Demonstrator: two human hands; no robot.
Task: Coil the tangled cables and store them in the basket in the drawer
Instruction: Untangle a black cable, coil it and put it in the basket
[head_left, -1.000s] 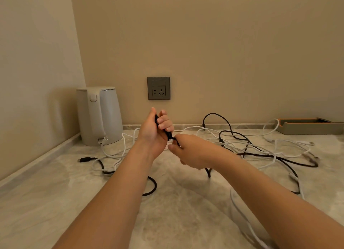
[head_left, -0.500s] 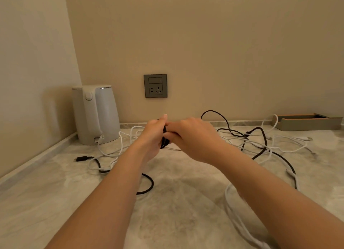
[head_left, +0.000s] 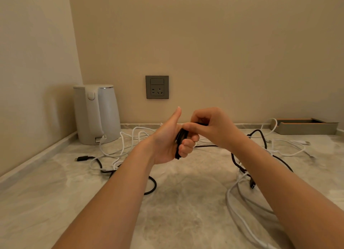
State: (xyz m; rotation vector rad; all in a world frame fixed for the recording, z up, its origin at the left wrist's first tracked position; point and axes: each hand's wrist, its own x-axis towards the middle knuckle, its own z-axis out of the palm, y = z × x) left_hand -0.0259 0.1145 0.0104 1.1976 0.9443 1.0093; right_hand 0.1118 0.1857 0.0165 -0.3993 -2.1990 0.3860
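Progress is slight, by my reading: only a few turns of one thin black cable point(head_left: 178, 146) are gathered, and everything else is left to do. The left hand point(head_left: 167, 142) holds that small bundle in its palm, lower fingers curled round it and thumb standing straight up. The right hand point(head_left: 210, 129) pinches the same cable at the top of the bundle between thumb and bent fingers, seemingly laying on another turn.

The bundle's long axis runs nearly upright, from the base of the left thumb down to just under the little finger, leaning a little. Its free length leaves the hands toward the right and drops into the tangle on the grey-veined marble countertop point(head_left: 186, 215).

Loose white cables point(head_left: 227, 196) sprawl uncoiled on both sides of the arms. A black lead with a plug point(head_left: 83, 158) lies to the left, near the white plastic electric kettle point(head_left: 96, 114); I cannot tell whether it belongs to the held cable. A grey wall socket point(head_left: 157, 87) sits above the hands, and a shallow grey tray with an orange lining point(head_left: 307, 127) stands at the far right against the wall.

Neither drawer nor basket is in view, so no storing has begun as far as can be seen.
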